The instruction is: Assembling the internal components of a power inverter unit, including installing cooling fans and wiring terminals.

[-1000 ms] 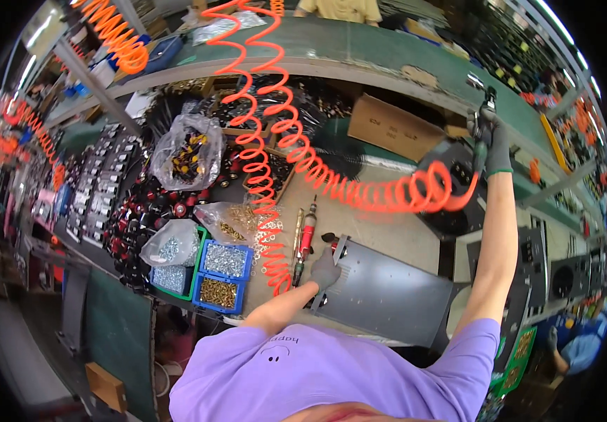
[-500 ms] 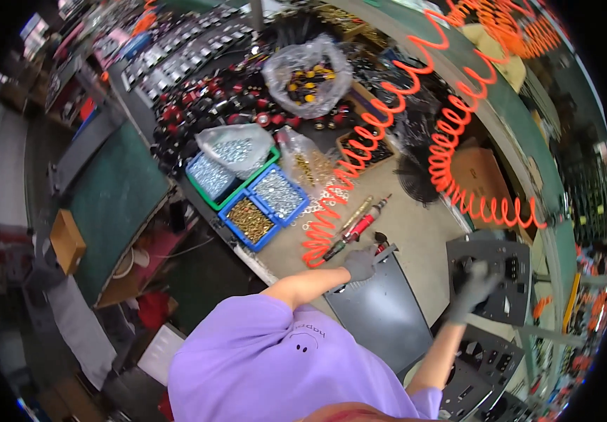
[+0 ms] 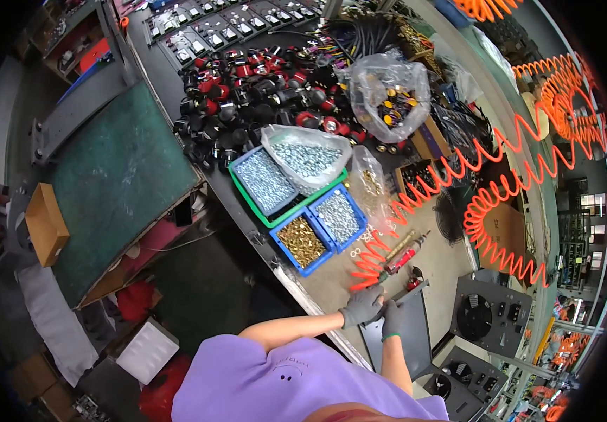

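Observation:
A dark grey metal panel point(image 3: 412, 325) lies on the bench in front of me. Both hands wear grey gloves and meet at its left end. My left hand point(image 3: 362, 308) is closed, its fingertips close to the other hand; whatever it holds is too small to name. Beside it, my right hand point(image 3: 393, 321) bends its fingers down over the panel, and the fingertips are partly hidden. Just beyond the hands lies a red power screwdriver point(image 3: 403, 257) joined to an orange coiled air hose point(image 3: 368, 273). A small red and black part point(image 3: 414, 280) rests near the panel's far edge.
Left of the screwdriver stand blue bins of brass screws point(image 3: 300, 243) and silver screws point(image 3: 339, 216), beside a green tray point(image 3: 260, 214). Red and black knobs point(image 3: 247, 91) are heaped behind. Black panels with round fan grilles point(image 3: 474, 316) lie at right.
My right hand has come left from the black panels to join my left hand at the grey panel. The view has swung, shifting the bench items within it.

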`<move>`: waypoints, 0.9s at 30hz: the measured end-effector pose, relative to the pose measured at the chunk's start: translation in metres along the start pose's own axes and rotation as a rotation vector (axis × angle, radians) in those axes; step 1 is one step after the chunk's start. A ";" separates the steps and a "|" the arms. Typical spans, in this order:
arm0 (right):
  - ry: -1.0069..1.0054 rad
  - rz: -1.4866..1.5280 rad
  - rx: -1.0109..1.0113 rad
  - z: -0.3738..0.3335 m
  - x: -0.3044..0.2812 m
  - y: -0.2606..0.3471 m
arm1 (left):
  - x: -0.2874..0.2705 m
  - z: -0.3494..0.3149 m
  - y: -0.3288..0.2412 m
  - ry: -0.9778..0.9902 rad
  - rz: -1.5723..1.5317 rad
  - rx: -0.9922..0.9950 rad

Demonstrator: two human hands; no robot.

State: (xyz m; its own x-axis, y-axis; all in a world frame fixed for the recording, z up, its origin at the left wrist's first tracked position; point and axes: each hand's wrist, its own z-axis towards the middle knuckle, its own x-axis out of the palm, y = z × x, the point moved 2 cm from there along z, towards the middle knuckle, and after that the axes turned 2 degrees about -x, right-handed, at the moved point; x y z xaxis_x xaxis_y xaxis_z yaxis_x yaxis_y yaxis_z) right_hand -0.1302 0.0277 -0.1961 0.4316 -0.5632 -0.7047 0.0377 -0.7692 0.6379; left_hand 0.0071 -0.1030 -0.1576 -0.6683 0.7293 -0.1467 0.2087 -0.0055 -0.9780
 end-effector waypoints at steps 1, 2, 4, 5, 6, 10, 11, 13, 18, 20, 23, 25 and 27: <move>0.064 0.114 0.121 0.004 0.000 -0.003 | -0.008 -0.001 0.001 0.019 -0.084 0.046; 0.065 0.121 0.133 0.001 -0.001 0.008 | -0.019 -0.004 -0.001 0.063 -0.088 -0.024; 0.032 0.187 0.136 -0.023 -0.009 0.035 | -0.040 -0.008 -0.004 0.077 -0.084 0.009; 0.017 0.236 0.144 -0.037 -0.010 0.048 | -0.048 -0.011 -0.005 0.094 -0.071 0.030; 0.013 0.209 0.136 -0.044 -0.018 0.052 | -0.056 -0.012 -0.006 0.068 -0.109 0.074; -0.016 0.289 0.127 -0.089 -0.057 0.101 | -0.068 -0.010 -0.012 0.066 -0.168 0.097; -0.015 0.303 0.086 -0.103 -0.071 0.124 | -0.072 -0.009 -0.016 0.075 -0.169 0.102; 0.028 0.330 0.055 -0.121 -0.096 0.158 | -0.077 -0.006 -0.028 0.115 -0.232 0.122; 0.013 0.377 -0.123 -0.152 -0.156 0.225 | -0.070 -0.005 -0.034 0.254 -0.188 0.089; -0.083 0.419 -0.158 -0.165 -0.178 0.241 | -0.067 -0.009 -0.041 0.311 -0.173 0.082; -0.241 0.628 -0.145 -0.177 -0.221 0.237 | -0.067 -0.007 -0.052 0.373 -0.198 0.068; -0.090 1.120 -0.133 -0.183 -0.231 0.244 | -0.062 -0.004 -0.054 0.360 -0.186 0.088; 0.510 1.315 -0.351 -0.187 -0.246 0.261 | -0.058 0.000 -0.051 0.417 -0.167 0.034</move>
State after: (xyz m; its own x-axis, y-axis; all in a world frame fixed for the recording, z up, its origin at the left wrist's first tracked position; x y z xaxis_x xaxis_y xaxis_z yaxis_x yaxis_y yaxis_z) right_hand -0.0578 0.0219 0.2016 0.5919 -0.5651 0.5747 -0.4484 0.3617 0.8174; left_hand 0.0351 -0.1456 -0.0988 -0.3448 0.9353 0.0796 0.0941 0.1187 -0.9885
